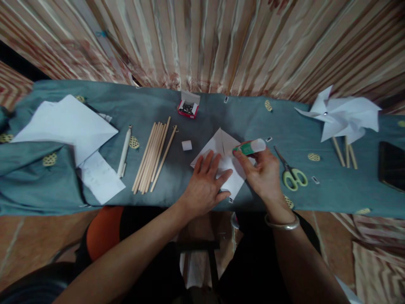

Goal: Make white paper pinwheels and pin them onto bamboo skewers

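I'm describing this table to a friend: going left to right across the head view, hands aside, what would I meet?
Loose white paper, white pen, wooden sticks, open red box, square white paper, green-and-white glue stick, scissors, white pinwheels, dark phone-like object.

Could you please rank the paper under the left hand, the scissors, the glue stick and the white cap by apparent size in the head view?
1. Paper
2. Scissors
3. Glue stick, partly hidden by the right hand
4. White cap
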The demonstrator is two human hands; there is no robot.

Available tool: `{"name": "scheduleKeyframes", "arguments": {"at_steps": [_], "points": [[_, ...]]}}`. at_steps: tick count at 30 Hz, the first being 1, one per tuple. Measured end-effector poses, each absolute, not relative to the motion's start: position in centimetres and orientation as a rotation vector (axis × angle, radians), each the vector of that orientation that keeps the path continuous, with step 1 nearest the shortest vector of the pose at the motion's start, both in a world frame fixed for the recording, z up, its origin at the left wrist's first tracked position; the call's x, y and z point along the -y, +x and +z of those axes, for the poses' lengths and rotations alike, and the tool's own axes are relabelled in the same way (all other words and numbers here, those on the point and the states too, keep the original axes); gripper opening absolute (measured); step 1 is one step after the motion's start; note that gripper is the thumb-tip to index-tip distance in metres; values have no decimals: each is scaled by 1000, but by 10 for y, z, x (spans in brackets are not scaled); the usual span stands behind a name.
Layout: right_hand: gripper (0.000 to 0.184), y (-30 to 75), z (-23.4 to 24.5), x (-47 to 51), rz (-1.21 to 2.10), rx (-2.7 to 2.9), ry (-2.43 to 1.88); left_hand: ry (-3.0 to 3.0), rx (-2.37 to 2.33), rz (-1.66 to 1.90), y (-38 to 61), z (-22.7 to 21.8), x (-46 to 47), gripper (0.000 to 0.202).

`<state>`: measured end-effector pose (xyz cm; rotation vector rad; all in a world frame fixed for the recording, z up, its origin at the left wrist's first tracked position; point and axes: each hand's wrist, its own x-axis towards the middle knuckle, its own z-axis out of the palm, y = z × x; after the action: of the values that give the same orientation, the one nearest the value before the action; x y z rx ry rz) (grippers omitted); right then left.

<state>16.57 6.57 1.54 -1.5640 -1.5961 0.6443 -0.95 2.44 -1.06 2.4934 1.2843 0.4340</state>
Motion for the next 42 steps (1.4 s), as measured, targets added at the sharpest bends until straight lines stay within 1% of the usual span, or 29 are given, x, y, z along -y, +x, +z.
{"name": "scheduleKeyframes", "arguments": {"at_steps": [6, 9, 11, 13, 15, 18, 19, 23, 26, 30, 34, 38, 42], "points": [[24, 182, 17, -74, 992, 959, -1305, 2491, -1283, 470, -10, -13, -23, 64], [25, 185, 20, -73, 1204, 747, -1219, 2509, -1230, 587, -15, -8, -27, 66], [27, 185, 21, -72, 1291, 683, -1180, 2521, -1235, 706, -24, -2, -35, 63], [28, 185, 23, -70, 1349, 644, -1159, 2488, -1349, 825, -37, 3, -45, 57], [30, 184, 24, -69, 1398, 599, -1143, 2391, -1566, 918, -52, 5, -58, 54], [30, 179, 25, -70, 1448, 572, -1122, 2278, -1827, 905, -72, 2, -75, 61], [29, 177, 25, -71, 1464, 586, -1121, 2268, -1847, 859, -76, 0, -78, 59], [31, 168, 24, -73, 1538, 652, -1109, 2262, -1774, 756, -83, -7, -85, 37], [31, 163, 22, -75, 1590, 607, -1065, 2183, -1689, 820, -80, -5, -84, 27], [29, 158, 23, -76, 1692, 515, -987, 1863, -1575, 1059, -71, 3, -80, 25], [31, 153, 25, -77, 1751, 491, -939, 1646, -1500, 1156, -61, 7, -79, 24], [32, 146, 25, -77, 1760, 503, -951, 1711, -1517, 1157, -55, 7, -79, 23], [32, 140, 25, -77, 1731, 587, -993, 1815, -1525, 1142, -53, 7, -76, 28]]}}
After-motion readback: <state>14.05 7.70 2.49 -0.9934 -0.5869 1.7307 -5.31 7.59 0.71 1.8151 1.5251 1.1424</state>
